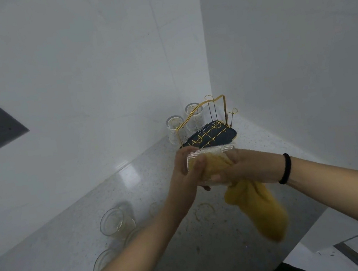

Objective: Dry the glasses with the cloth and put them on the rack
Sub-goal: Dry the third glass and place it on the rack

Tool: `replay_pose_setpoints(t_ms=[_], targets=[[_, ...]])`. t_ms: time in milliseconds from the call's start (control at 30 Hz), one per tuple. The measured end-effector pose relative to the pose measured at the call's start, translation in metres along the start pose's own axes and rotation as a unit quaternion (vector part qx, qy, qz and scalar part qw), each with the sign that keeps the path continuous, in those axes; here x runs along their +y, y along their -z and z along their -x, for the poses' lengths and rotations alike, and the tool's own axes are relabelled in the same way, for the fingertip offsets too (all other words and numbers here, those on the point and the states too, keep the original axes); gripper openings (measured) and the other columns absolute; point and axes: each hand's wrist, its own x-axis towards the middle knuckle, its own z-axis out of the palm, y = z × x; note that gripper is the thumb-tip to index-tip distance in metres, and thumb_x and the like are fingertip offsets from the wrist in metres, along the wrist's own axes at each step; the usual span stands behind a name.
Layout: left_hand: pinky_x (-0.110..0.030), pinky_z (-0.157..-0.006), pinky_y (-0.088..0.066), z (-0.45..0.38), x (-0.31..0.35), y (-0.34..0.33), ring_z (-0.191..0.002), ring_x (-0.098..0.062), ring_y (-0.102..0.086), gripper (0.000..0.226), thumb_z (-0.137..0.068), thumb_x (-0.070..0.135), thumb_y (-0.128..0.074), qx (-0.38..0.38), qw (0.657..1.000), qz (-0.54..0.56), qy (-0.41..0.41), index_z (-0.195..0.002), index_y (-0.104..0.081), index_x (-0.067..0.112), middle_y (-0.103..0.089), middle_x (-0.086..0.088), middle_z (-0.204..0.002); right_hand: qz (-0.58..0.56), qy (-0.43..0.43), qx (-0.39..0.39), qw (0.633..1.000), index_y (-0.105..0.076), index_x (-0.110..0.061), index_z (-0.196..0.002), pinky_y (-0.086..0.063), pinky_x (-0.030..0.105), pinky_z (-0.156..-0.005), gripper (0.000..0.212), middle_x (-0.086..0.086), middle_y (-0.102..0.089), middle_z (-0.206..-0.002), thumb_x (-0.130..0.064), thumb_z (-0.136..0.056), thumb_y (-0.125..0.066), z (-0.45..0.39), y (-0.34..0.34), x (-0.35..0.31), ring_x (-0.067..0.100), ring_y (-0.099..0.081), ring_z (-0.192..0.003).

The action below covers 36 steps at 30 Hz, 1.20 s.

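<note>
While seen from the head camera, lies sideways: ribbed glass [208, 154] held on its side, long axis running left to right, base in the left hand [187, 172] and open mouth toward the right hand [243, 167]. Sits between the two hands, touching both, just above the counter [134, 183] and right in front of the gold wire rack [208, 121], which stands beyond the knuckles, a little up and right of the left hand. Grips the base: left fingers and thumb curled round the glass. Pinches the yellow cloth [260, 206]: right fingers bunched on it, part stuffed into the glass mouth, tail hanging below the right wrist. Probably mid-drying, inside wipe. Already on the rack's far left pegs: two upturned glasses [195, 117]. Waiting below the left forearm, well apart from the rack: more wet glasses [114, 221]. Nearer to the rack: left hand, so likely the one to upend and peg the glass.
</note>
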Motion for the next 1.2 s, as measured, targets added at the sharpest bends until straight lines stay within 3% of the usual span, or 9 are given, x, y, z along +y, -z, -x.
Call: replay_pose_setpoints(t_ms=[167, 333, 433, 500, 633, 933, 1000, 1133, 1200], targets=[[-0.029, -0.061, -0.056, -0.004, 0.021, 0.006, -0.079, -0.019, -0.070, 0.067, -0.071, 0.066, -0.056, -0.094, 0.956, 0.059, 0.271, -0.120, -0.056, 0.019, -0.071, -0.006, -0.098, 0.393, 0.113, 0.031, 0.912, -0.055, -0.015, -0.120, -0.036, 0.003, -0.070, 0.031, -0.007, -0.058, -0.105, -0.028, -0.092, -0.052, 0.007, -0.015, 0.010, -0.007, -0.047, -0.077], [-0.032, -0.064, -0.059, 0.004, 0.001, 0.002, -0.092, -0.023, -0.069, 0.052, -0.081, 0.059, -0.060, -0.054, 0.996, 0.027, 0.062, -0.122, -0.043, 0.033, -0.057, -0.008, -0.119, 0.130, 0.046, 0.054, 0.989, -0.061, -0.011, -0.108, -0.053, 0.027, -0.069, 0.029, 0.012, -0.065, -0.098, -0.025, -0.083, -0.064, 0.011, -0.001, 0.002, 0.012, -0.059, -0.078], [-0.028, -0.052, -0.055, 0.003, -0.002, -0.004, -0.076, -0.017, -0.067, 0.044, -0.078, 0.057, -0.055, -0.027, 1.000, 0.002, -0.007, -0.112, -0.045, 0.032, -0.058, -0.010, -0.105, -0.074, 0.031, 0.003, 0.997, -0.061, -0.012, -0.106, -0.051, 0.021, -0.076, 0.028, 0.008, -0.066, -0.101, -0.018, -0.079, -0.065, 0.013, 0.000, -0.004, 0.012, -0.064, -0.089], [-0.027, -0.051, -0.053, 0.002, 0.006, -0.005, -0.074, -0.018, -0.065, 0.044, -0.082, 0.058, -0.058, -0.033, 0.997, 0.036, 0.068, -0.112, -0.048, 0.028, -0.059, -0.014, -0.105, 0.049, 0.028, 0.001, 0.998, -0.057, -0.022, -0.109, -0.047, 0.011, -0.076, 0.026, -0.007, -0.063, -0.103, -0.019, -0.084, -0.063, 0.015, -0.006, -0.007, -0.004, -0.061, -0.087], [-0.023, -0.048, -0.049, -0.001, 0.019, 0.001, -0.062, -0.018, -0.062, 0.058, -0.079, 0.066, -0.052, -0.103, 0.948, 0.078, 0.291, -0.108, -0.060, 0.015, -0.068, -0.008, -0.081, 0.397, 0.091, 0.017, 0.913, -0.050, -0.016, -0.127, -0.029, -0.007, -0.075, 0.037, -0.012, -0.053, -0.115, -0.028, -0.092, -0.051, 0.018, -0.017, 0.006, -0.004, -0.047, -0.095], [-0.038, -0.072, -0.058, 0.011, -0.005, -0.003, -0.095, -0.029, -0.067, 0.053, -0.075, 0.057, -0.060, -0.060, 0.995, 0.042, 0.072, -0.118, -0.048, 0.027, -0.057, -0.015, -0.120, 0.141, 0.047, 0.012, 0.989, -0.060, -0.019, -0.105, -0.051, 0.025, -0.081, 0.018, 0.002, -0.065, -0.101, -0.026, -0.088, -0.058, 0.020, -0.010, -0.004, 0.016, -0.062, -0.090], [-0.038, -0.073, -0.056, 0.011, 0.007, -0.002, -0.089, -0.026, -0.066, 0.055, -0.080, 0.059, -0.060, -0.079, 0.981, 0.069, 0.161, -0.119, -0.052, 0.021, -0.064, -0.012, -0.111, 0.290, 0.068, -0.027, 0.954, -0.056, -0.025, -0.114, -0.049, 0.021, -0.086, 0.028, -0.003, -0.061, -0.112, -0.033, -0.087, -0.059, 0.023, -0.012, -0.001, 0.009, -0.058, -0.097], [-0.030, -0.064, -0.056, 0.004, 0.020, 0.010, -0.069, -0.018, -0.068, 0.047, -0.087, 0.059, -0.048, -0.153, 0.930, 0.080, 0.324, -0.102, -0.063, 0.017, -0.073, -0.005, -0.083, 0.627, 0.214, 0.069, 0.746, -0.067, -0.023, -0.103, -0.048, 0.016, -0.079, 0.047, -0.008, -0.070, -0.100, -0.050, -0.066, -0.073, 0.025, -0.018, 0.013, 0.006, -0.065, -0.087], [-0.037, -0.072, -0.058, 0.002, 0.020, 0.015, -0.071, -0.021, -0.070, 0.053, -0.084, 0.061, -0.047, -0.166, 0.919, 0.062, 0.352, -0.101, -0.065, 0.015, -0.074, -0.008, -0.083, 0.626, 0.254, 0.085, 0.733, -0.073, -0.020, -0.086, -0.052, 0.016, -0.064, 0.039, -0.007, -0.072, -0.080, -0.041, -0.054, -0.083, 0.021, -0.018, 0.010, 0.005, -0.067, -0.068]])
